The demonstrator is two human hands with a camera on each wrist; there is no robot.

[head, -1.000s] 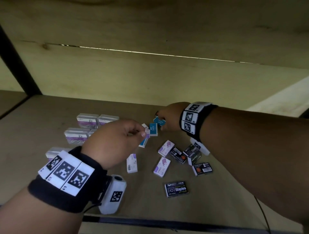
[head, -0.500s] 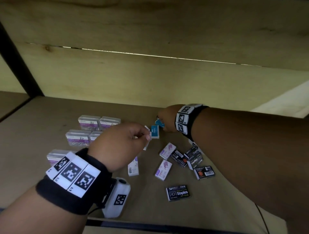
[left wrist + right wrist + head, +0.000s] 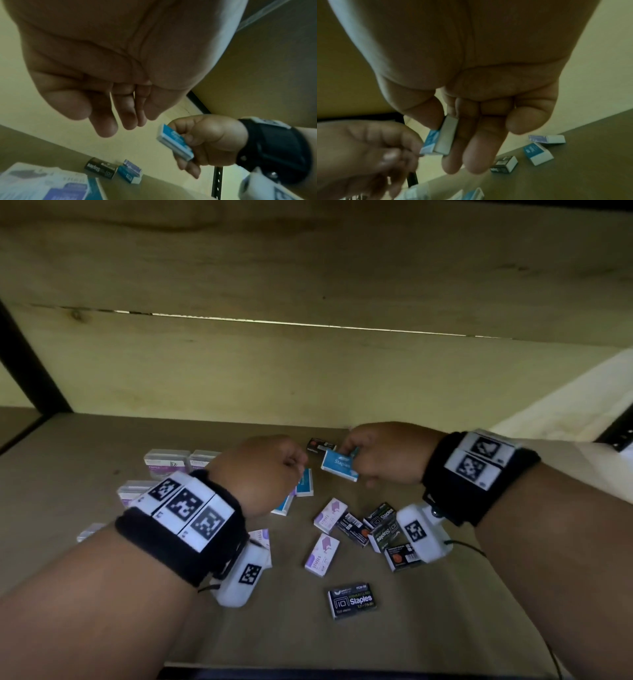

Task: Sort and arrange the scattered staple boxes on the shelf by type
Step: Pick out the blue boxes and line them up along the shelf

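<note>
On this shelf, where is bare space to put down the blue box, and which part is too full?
The shelf shows bare board at the far left, behind the clear cases, and along the front edge around the lone black box. The right hand holds the blue box. It is crowded in the middle, among the purple boxes and black boxes.

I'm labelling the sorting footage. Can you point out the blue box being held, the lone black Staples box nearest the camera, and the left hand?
blue box [image 3: 339, 465], head view, printed top face.
black Staples box [image 3: 352, 600], head view, label.
left hand [image 3: 260, 474], head view, back of hand.
</note>
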